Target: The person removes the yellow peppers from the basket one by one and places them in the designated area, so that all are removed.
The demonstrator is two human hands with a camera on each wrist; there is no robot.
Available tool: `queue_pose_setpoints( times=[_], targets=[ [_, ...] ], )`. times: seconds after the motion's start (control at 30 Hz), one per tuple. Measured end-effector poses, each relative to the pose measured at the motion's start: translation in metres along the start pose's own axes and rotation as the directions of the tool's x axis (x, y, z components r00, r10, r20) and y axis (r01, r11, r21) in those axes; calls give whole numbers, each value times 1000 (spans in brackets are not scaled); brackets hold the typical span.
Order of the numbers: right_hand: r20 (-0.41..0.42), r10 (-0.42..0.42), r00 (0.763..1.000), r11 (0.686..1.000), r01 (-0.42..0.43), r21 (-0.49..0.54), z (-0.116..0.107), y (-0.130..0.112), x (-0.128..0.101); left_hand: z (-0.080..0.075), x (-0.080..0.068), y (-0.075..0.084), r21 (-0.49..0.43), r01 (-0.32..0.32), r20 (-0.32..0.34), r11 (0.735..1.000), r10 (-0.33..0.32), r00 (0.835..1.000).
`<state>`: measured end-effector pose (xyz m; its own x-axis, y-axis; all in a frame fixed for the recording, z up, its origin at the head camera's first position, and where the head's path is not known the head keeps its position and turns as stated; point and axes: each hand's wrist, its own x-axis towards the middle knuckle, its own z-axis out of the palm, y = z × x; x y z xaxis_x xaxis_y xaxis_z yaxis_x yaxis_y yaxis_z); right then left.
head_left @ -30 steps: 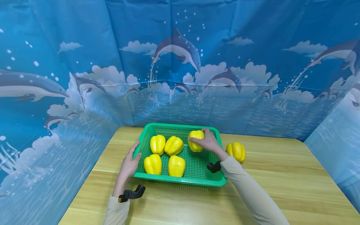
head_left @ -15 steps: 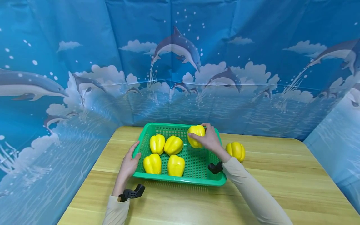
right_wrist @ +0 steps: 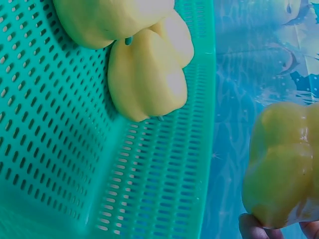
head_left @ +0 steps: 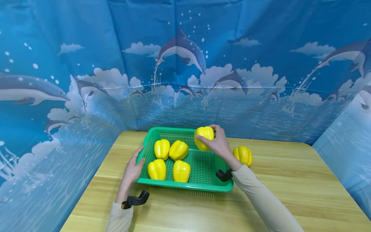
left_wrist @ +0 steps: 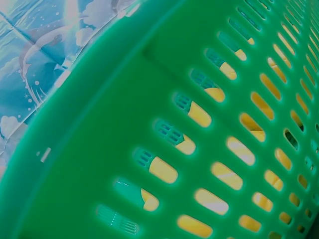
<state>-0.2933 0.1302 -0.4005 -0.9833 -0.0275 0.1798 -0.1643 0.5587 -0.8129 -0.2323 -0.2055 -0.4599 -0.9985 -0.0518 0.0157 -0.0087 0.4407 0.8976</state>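
Right hand [head_left: 221,145] grips a pepper [head_left: 204,138] above the basket [head_left: 185,186] (four remain inside); left hand [head_left: 132,170], fingers relaxed, steadies the rim.

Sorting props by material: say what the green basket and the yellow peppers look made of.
Green basket: moulded plastic, smooth with a slight sheen, with regular slotted holes. Held pepper in the right hand: glossy, uniform yellow, waxy highlights; possibly plastic or foam imitation, though real cannot be ruled out.
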Motion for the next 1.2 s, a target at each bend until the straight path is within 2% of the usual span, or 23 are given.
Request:
queue_pose_setpoints(
  times=[0.3, 0.47, 0.67, 0.87, 1.2],
  targets=[
    [-62, -49, 997, 997, 53, 53, -16, 5, -6, 0, 0, -1, 9, 0, -1, 1000, 0, 1000],
    [-87, -66, 994, 990, 76, 118, -28, 11, -8, 0, -1, 0, 12, 2, -3, 1000, -2, 1000],
    [-155, -81, 985, 981, 106, 161, -45, 17, -12, 0, -1, 1, 14, 3, -9, 1000, -3, 1000],
    [-241, -44, 970, 984, 83, 157, -58, 28, -15, 0, -2, 2, 7, 15, -15, 1000, -15, 1000],
    [-320, 16, 947, 980, 48, 193, -77, 43, -20, 1, -2, 3, 5, 17, -10, 1000, -17, 1000]
  ],
)
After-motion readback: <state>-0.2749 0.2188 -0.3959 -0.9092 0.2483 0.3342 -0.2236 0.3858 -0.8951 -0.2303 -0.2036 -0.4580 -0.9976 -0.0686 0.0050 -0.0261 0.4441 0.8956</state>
